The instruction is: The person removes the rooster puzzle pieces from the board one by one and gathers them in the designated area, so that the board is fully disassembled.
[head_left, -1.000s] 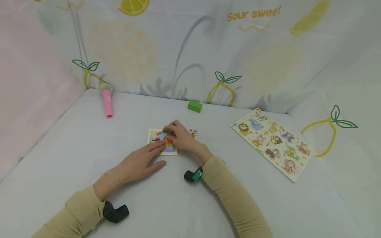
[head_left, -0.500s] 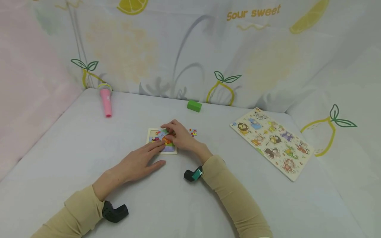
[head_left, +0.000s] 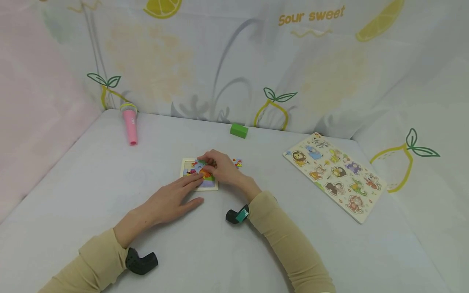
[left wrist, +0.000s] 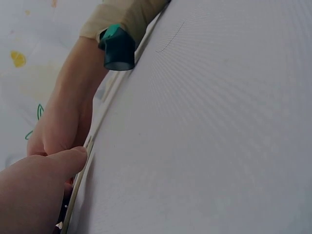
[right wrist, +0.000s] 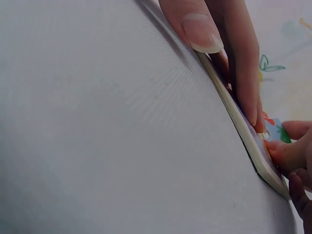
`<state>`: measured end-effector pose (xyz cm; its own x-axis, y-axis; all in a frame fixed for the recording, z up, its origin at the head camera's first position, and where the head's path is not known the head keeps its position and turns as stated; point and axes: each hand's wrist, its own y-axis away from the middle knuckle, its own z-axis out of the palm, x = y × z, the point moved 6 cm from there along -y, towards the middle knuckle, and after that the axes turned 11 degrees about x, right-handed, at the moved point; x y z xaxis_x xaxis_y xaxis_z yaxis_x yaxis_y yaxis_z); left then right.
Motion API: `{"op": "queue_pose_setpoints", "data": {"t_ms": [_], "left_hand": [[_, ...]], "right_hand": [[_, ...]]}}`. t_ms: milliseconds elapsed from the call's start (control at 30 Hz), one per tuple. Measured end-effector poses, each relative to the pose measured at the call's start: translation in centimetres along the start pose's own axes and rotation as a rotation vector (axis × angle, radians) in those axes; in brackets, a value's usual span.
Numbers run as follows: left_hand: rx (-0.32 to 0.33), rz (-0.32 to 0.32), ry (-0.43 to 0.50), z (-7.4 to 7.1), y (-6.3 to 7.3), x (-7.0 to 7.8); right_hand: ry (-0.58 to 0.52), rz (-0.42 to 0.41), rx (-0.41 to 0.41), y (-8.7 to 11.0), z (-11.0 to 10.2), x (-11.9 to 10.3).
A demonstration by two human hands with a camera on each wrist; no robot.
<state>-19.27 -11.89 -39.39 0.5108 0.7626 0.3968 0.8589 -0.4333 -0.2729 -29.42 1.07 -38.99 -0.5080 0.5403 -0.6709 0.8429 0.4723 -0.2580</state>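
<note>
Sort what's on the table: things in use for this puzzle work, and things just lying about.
In use:
small framed puzzle, left hand on it
puzzle piece, pinched by the right hand
loose puzzle bit beside that hand, probably

Apparently just lying about:
pink microphone
green block
animal board

Orange lettering [head_left: 312,15] on the white backdrop [head_left: 234,57] reads "Sour sweet" — the mark [head_left: 133,121] on the pink microphone [head_left: 130,128] is too small.
</note>
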Motion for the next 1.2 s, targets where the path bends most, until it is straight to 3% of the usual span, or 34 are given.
{"op": "queue_pose_setpoints", "data": {"t_ms": [400,800,1200], "left_hand": [[-0.003,-0.006,-0.002,0.15,0.01,-0.06],[-0.003,-0.005,-0.004,0.16,0.01,-0.16],[-0.005,-0.006,0.006,0.14,0.03,-0.02]], "right_hand": [[0.045,-0.035,0.020,-0.01,0.00,-0.02],[0.030,0.037,0.026,-0.06,-0.08,0.03],[-0.004,0.044,0.035,0.09,-0.23,0.11]]}}
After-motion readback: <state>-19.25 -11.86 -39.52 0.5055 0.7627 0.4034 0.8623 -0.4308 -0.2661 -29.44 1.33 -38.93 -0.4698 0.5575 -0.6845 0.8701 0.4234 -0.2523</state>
